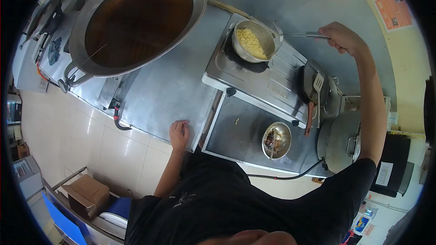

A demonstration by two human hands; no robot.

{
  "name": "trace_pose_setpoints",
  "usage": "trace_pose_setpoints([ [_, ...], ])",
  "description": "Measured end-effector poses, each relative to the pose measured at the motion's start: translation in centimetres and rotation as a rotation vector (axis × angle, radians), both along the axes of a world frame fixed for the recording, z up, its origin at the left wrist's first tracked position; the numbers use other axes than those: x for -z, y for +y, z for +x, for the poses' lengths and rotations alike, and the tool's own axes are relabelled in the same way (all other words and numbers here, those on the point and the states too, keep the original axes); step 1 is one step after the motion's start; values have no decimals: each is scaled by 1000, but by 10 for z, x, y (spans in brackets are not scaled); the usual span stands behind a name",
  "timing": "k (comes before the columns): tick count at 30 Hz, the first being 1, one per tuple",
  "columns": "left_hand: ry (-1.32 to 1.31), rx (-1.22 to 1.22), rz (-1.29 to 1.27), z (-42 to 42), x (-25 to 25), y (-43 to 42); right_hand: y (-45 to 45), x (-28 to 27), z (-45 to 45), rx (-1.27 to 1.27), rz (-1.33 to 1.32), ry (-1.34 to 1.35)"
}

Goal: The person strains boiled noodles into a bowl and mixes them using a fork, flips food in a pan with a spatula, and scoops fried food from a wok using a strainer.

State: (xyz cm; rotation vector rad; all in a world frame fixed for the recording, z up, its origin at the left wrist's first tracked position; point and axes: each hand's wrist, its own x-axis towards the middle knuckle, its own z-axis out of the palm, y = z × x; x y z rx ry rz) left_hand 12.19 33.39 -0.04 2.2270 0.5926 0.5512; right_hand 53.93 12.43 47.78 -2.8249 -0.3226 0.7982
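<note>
My right hand (340,38) is closed round the handle of a strainer (269,41), whose basket holds yellow noodles (250,43). The strainer sits tilted over a pot on the gas stove (277,84). On the steel counter (159,95), near its front edge, rests my left hand (180,132), its fingers loosely curled; whether anything is under them cannot be seen. A metal bowl (285,137) with dark and pale contents and a utensil in it stands on the lower surface before the stove.
A huge wok (197,7) of brown liquid fills the upper left. Right of the stove are a pan (309,75), a slotted spatula (318,84) and a large lidded pot (338,140). A black hose (290,177) runs along the front edge. A cardboard box (88,193) is lower left.
</note>
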Motion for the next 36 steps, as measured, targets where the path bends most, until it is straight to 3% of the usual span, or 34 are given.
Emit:
trace_pose_setpoints([
  [3, 31, -1, -9, 0, 1, -1, -7, 5, 3, 28, -39, 103],
  [6, 18, 3, 4, 0, 2, 0, -6, 21, -2, -214, -235, -153],
  [9, 18, 6, 15, 1, 3, -1, -17, 54, 12, -629, -295, -710],
  [12, 20, 9, 11, 1, 5, 0, -6, 48, -10, -469, -330, -679],
  [15, 53, 10, -6, -1, 5, 0, -29, 49, 6, -323, -280, -438],
  [24, 54, 5, 12, -1, 4, -1, -73, 53, -6, 10, -94, -312],
  [30, 31, 20, 14, 0, 2, -1, -70, 36, -19, 31, -70, -306],
  [36, 22, 16, 0, -1, 1, -2, -57, 25, -20, -170, -192, -498],
])
